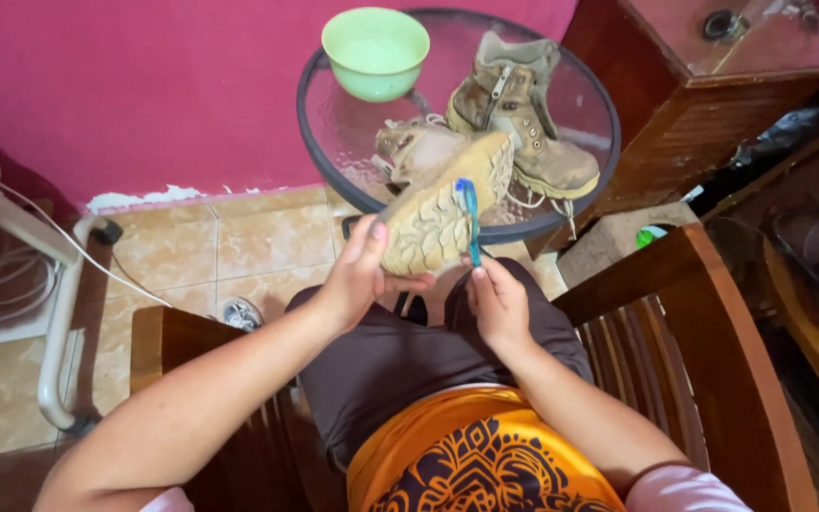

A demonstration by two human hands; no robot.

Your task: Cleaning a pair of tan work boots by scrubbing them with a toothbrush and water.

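Note:
My left hand (357, 270) grips a dirty tan boot (438, 204) by its heel end, with the muddy tread of the sole turned up toward me. In my right hand (497, 301) is a blue-green toothbrush (470, 216), whose head rests on the sole near the toe end. A second tan boot (520, 118) stands upright on the round glass table (334, 128), just behind the held one. My lap, in dark trousers, is below both hands.
A pale green bowl (375, 49) sits at the back left of the glass table. A wooden chair (703, 332) is on my right, dark wooden furniture (703, 104) behind it. A white metal frame (54, 313) stands on the tiled floor at left, against a magenta wall.

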